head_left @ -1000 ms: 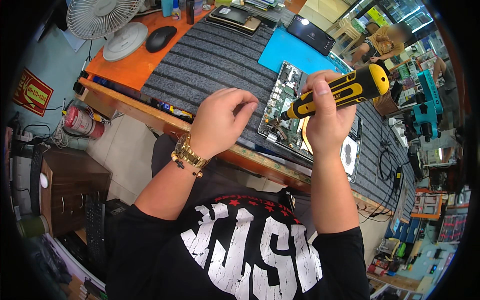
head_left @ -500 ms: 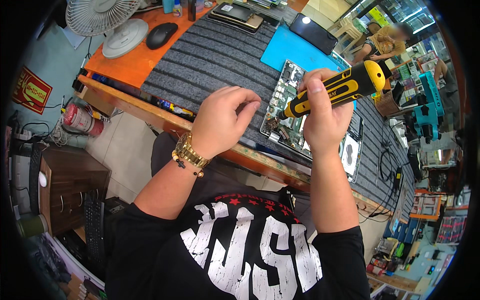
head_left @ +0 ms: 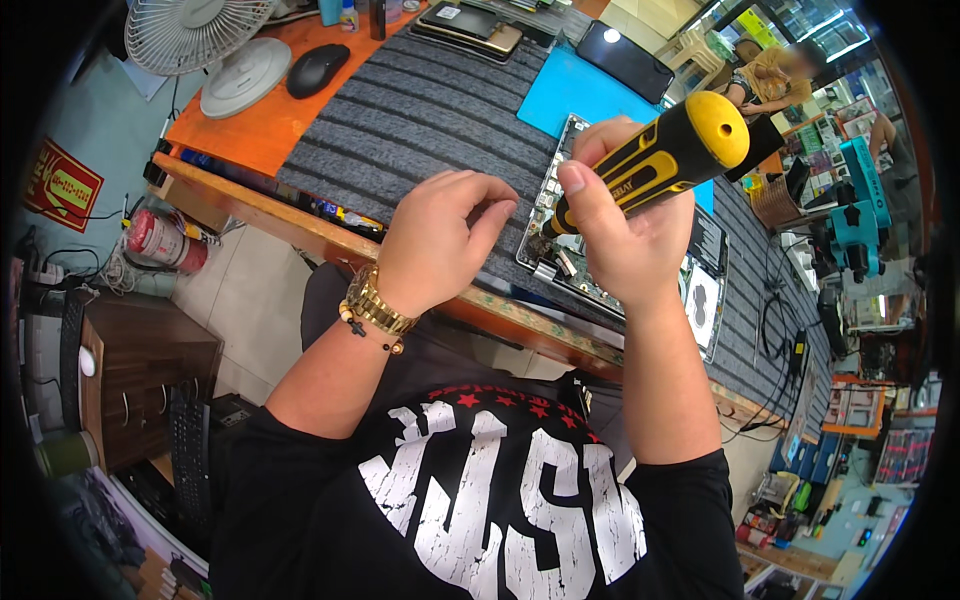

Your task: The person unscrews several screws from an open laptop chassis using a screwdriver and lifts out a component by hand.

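My right hand (head_left: 635, 225) grips a yellow-and-black electric screwdriver (head_left: 665, 155), thumb along its side. The tool leans over an opened laptop base (head_left: 545, 250), tip down at its near left corner by the hinge. Bare circuit board and silver parts show in the base; my hand covers much of its middle. To the left of the laptop, my left hand (head_left: 440, 240) hovers over the table's front edge, fingers curled in and thumb tip against the index finger. Whatever may lie between those fingertips is hidden. A gold watch (head_left: 376, 303) and beaded bracelet circle that wrist.
A grey striped mat (head_left: 400, 130) covers the wooden table. Beyond the laptop lie a blue mat (head_left: 560, 95), a dark phone (head_left: 625, 65) and stacked devices (head_left: 470, 30). A mouse (head_left: 318, 71) and fan (head_left: 245, 78) stand far left. A person (head_left: 775, 80) sits far right.
My right hand has tilted the screwdriver, its rear end coming slightly left and nearer, while the tip stays at the laptop's corner. The left hand has barely moved.
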### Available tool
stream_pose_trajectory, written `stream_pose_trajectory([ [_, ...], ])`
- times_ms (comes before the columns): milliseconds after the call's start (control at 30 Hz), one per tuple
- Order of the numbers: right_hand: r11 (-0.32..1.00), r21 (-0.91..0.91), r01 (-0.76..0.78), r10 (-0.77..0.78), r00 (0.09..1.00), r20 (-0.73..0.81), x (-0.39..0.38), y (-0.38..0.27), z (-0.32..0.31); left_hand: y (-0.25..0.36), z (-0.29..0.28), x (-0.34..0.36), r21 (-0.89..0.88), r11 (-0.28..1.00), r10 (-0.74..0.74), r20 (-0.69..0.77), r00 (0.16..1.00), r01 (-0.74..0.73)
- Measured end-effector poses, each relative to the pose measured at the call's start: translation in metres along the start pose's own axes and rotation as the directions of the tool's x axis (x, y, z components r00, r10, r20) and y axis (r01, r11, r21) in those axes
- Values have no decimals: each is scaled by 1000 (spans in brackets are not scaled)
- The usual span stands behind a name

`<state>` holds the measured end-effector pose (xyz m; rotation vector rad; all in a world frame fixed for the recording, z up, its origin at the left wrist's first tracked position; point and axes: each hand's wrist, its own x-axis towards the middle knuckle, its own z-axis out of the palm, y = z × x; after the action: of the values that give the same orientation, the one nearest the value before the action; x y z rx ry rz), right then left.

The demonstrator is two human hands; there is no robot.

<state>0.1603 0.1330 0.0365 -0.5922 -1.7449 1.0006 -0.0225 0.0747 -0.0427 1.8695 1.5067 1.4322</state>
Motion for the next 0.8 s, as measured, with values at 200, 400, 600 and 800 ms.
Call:
stream_pose_trajectory([
  [200, 997, -29, 70, -71, 997, -15, 1, 5, 0, -5, 2, 0, 17, 998, 57, -18, 998, -57],
  [400, 999, -41, 31, -33, 999, -32, 0, 3, 1, -3, 1, 0, 6, 1000, 23, -2, 1000, -23],
  [600, 999, -28, 16, -18, 999, -50, 0, 3, 1, -3, 1, 0, 0, 999, 34, -8, 999, -34],
  [800, 999, -30, 17, -19, 999, -49, 0, 4, 0, -2, 1, 0, -6, 999, 36, -10, 999, -36],
])
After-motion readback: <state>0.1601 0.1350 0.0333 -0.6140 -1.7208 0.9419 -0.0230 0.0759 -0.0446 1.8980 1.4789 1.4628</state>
